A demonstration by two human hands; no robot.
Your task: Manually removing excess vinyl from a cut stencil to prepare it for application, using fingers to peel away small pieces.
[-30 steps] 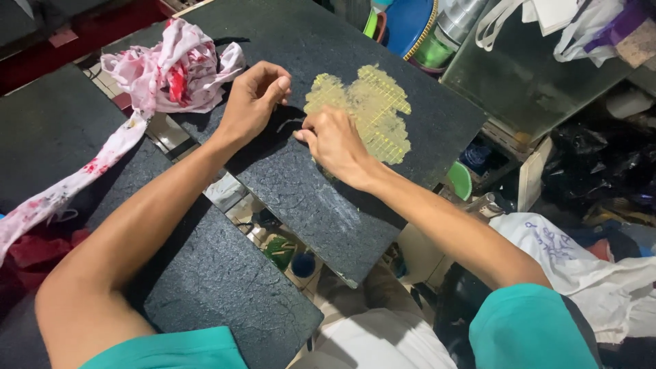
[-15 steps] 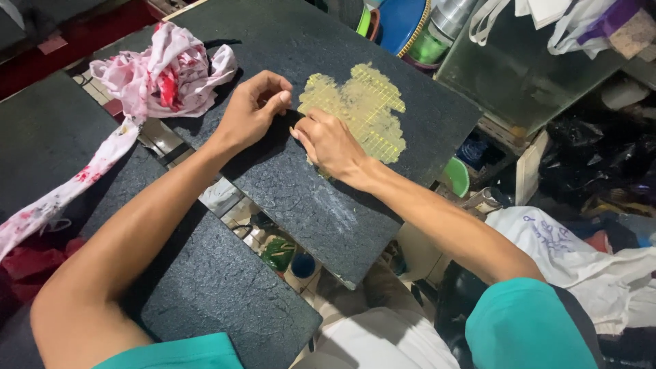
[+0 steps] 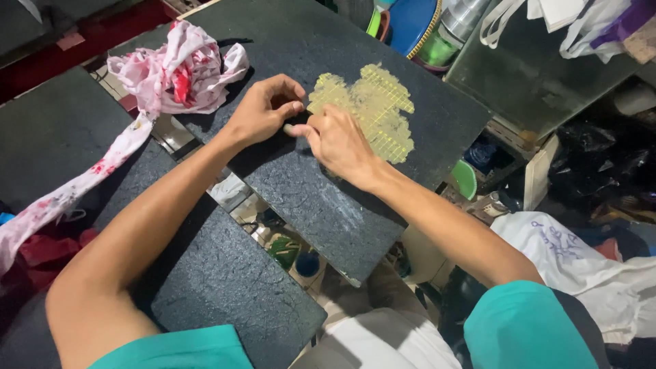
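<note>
Under both sets of fingers lies a dark textured board (image 3: 328, 198), tilted diagonally. A yellow gridded patch (image 3: 372, 109) sits on it, just beyond the right hand (image 3: 338, 140) and up-right of the fingertips, long axis roughly across the board. The right hand is nearer, touching the patch's edge, fingers curled together. Left hand (image 3: 263, 109): fingers pinched on something small; what it is, I cannot tell.

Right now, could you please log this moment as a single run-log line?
left hand: fingers curled, on dark board | right hand: at edge of yellow patch | fingertips meet; anything pinched: cannot tell | stained cloth: left of hands
</note>
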